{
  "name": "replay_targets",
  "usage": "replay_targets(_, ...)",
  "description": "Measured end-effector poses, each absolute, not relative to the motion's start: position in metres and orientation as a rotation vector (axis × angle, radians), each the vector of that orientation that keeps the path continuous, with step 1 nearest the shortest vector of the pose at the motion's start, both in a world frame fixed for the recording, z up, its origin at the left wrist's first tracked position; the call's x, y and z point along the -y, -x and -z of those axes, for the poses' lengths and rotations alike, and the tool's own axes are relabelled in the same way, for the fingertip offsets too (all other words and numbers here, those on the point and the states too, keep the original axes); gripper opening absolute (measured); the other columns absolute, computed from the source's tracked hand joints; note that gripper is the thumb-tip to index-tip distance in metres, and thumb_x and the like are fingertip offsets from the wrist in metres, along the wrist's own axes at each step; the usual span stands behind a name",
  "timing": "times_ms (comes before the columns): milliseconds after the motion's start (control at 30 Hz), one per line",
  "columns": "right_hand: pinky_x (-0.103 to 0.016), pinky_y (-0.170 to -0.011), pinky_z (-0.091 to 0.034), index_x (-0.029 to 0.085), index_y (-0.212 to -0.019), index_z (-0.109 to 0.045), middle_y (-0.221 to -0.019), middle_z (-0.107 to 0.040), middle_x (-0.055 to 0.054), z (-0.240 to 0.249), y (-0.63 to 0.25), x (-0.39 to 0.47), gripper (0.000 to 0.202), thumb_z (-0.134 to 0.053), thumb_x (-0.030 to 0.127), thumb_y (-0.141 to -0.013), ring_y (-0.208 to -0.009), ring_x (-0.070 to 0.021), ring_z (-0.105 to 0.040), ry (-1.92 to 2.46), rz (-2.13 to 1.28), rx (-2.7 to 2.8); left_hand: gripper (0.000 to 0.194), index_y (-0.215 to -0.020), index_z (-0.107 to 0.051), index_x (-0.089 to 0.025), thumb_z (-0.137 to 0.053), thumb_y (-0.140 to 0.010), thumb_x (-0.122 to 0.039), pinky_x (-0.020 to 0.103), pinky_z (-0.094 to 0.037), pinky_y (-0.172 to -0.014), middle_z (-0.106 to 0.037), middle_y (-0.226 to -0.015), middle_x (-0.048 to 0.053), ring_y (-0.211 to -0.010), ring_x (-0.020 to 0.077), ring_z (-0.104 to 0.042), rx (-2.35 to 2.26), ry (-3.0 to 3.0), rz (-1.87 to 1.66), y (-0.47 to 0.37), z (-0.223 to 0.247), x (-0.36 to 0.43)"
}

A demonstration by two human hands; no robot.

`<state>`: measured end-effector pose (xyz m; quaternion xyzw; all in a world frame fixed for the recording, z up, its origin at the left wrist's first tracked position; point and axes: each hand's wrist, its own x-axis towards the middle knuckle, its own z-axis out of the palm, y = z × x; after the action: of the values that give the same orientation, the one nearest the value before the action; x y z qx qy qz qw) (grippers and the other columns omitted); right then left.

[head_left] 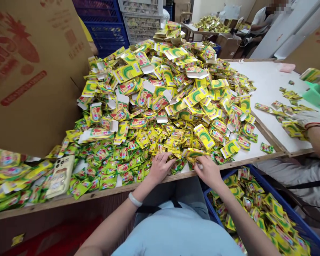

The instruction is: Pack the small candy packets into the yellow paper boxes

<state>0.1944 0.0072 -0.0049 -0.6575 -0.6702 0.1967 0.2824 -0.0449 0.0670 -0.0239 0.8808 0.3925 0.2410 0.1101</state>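
A large heap of small yellow boxes (128,73), many with open white flaps, covers the table. In front of it lie green sachets (104,154) and yellow sachets (152,137). My left hand (160,167) rests among the sachets near the table's front edge, fingers bent; its fingertips are partly lost among them, so any held item is unclear. My right hand (206,169) grips a yellow box (193,153) by its right end, just right of my left hand.
A large carton (32,78) stands at the left, with a phone (60,176) near it. A blue crate (277,199) of filled boxes sits below the right edge. Another person's gloved hand (309,119) works at the right table. Stacked crates (104,26) stand behind.
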Motion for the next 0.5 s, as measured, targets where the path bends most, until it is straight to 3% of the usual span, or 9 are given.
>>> replay_targets(133,-0.029,-0.058,-0.051,0.02,-0.091,-0.061,-0.077,-0.065,-0.003,-0.01,-0.219,-0.007,0.028,-0.055,0.047,-0.092,-0.067,-0.0178,-0.062,1.564,-0.898,1.584,0.029,-0.103,-0.066,-0.018,-0.038,-0.1,-0.026,0.041,-0.047,-0.091,-0.071,-0.104,0.011,-0.099,0.0242,-0.063,-1.209,-2.329,-0.871,0.042,0.007,-0.068)
replay_targets(300,-0.027,-0.051,-0.052,0.02,-0.086,-0.061,-0.07,-0.064,0.001,-0.031,-0.207,-0.009,0.033,-0.07,0.052,-0.082,-0.053,-0.0128,-0.058,1.222,-1.375,1.16,0.028,-0.103,-0.064,-0.019,-0.04,-0.1,-0.032,0.029,-0.047,-0.072,-0.069,-0.085,0.005,-0.075,0.0182,-0.063,-1.137,-1.955,-0.707,0.031,-0.021,-0.063)
replay_targets(400,-0.024,-0.047,-0.047,0.021,-0.084,-0.059,-0.063,-0.058,0.004,-0.04,-0.185,-0.009,0.029,-0.066,0.049,-0.086,-0.049,-0.0115,-0.054,1.186,-1.358,1.214,0.036,-0.092,-0.063,-0.017,-0.039,-0.1,-0.043,0.028,-0.046,-0.069,-0.064,-0.077,0.003,-0.07,0.0168,-0.058,-1.055,-1.731,-0.712,0.024,-0.035,-0.056)
replay_targets(500,-0.024,-0.052,-0.044,0.021,-0.088,-0.061,-0.068,-0.058,0.002,-0.042,-0.167,-0.006,0.02,-0.059,0.04,-0.093,-0.053,-0.0117,-0.052,1.268,-1.08,1.428,0.044,-0.096,-0.063,-0.016,-0.039,-0.098,-0.053,0.029,-0.048,-0.071,-0.064,-0.084,0.004,-0.076,0.0183,-0.058,-0.973,-1.558,-0.708,0.021,-0.042,-0.048)
